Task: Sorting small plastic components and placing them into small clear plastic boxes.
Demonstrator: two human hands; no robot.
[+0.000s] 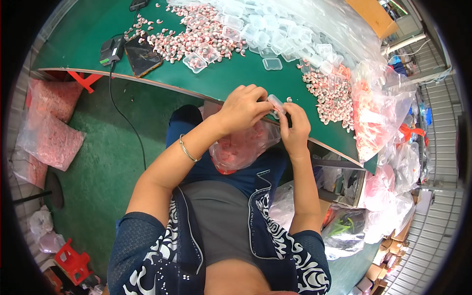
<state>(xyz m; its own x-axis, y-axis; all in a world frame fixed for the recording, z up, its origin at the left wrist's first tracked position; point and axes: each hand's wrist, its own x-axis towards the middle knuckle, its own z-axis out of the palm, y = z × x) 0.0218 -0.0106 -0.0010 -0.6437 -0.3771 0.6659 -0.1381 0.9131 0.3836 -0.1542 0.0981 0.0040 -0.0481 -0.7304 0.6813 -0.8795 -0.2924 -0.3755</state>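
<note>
Over the table's front edge, both hands meet at a small clear plastic box [277, 102] with its lid standing up. My left hand [246, 107] is closed, its fingertips pinching at the box's edge. From the other side, my right hand [296, 127] grips the box between thumb and fingers. What sits inside the box is hidden by the fingers. One small curved pink-and-grey piece [289, 99] lies on the green table [241, 78] just beyond my right hand. Below the hands, a clear bag of pink pieces [241, 147] rests at my lap.
Curved pieces [169, 44] heap at the far left, with two open boxes [195, 62] among them. Empty clear boxes [280, 37] pile up behind. More pieces [329, 101] lie at right beside a plastic bag [376, 113]. A phone [142, 55] and black adapter [112, 50] sit left.
</note>
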